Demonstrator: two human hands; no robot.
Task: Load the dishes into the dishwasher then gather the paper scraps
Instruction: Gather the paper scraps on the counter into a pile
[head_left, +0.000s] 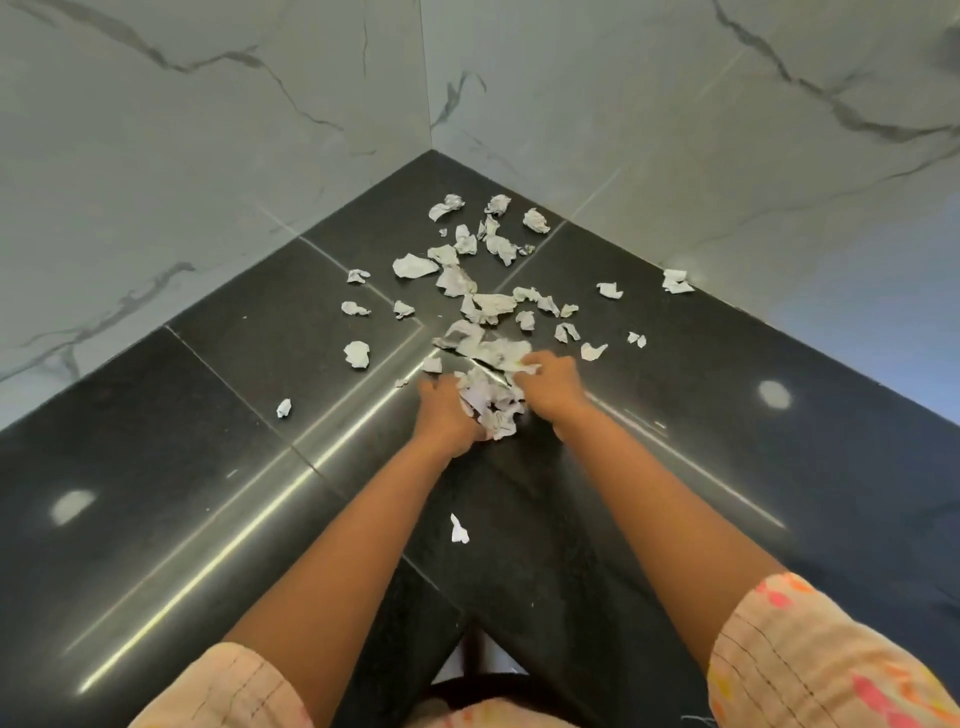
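Note:
Several crumpled white paper scraps (457, 280) lie scattered over the corner of a black stone countertop (234, 467). Between my hands sits a bunched heap of scraps (491, 402). My left hand (441, 410) cups the heap from the left, its fingers curled round the paper. From the right, my right hand (550, 382) lies with its fingers on the top of the heap. One single scrap (458, 530) lies nearer to me between my forearms, and another scrap (283, 408) lies off to the left.
Grey marble walls (208, 156) meet in a corner behind the countertop. Stray scraps (675, 280) lie by the right wall. The counter's front edge is at the bottom, by my patterned sleeves.

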